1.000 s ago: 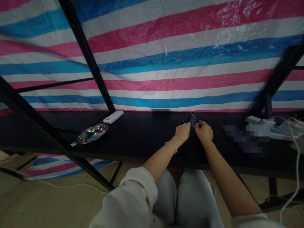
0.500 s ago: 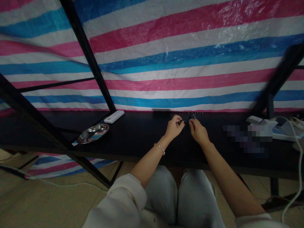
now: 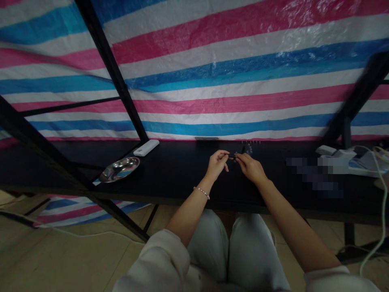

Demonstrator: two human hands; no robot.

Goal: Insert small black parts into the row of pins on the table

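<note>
Above the black table [image 3: 179,174], my left hand [image 3: 216,164] pinches one end of a small dark piece [image 3: 232,156], too small to name. The fingertips of my right hand [image 3: 251,167] close on the piece's other end, so both hands meet at it. Just beyond the right fingertips lie several small clear bits [image 3: 249,148] and a short black part [image 3: 243,149]. A beaded bracelet [image 3: 203,192] circles my left wrist.
To the left are a shiny metal dish [image 3: 120,169] and a white oblong box [image 3: 146,148]. White adapters and a power strip [image 3: 361,168] with cables sit at the right. Black frame posts [image 3: 114,73] rise before a striped sheet [image 3: 231,93].
My left hand has shifted slightly left and its lower fingers have loosened. My right hand has moved left, closing the gap, and both now touch the same small dark piece.
</note>
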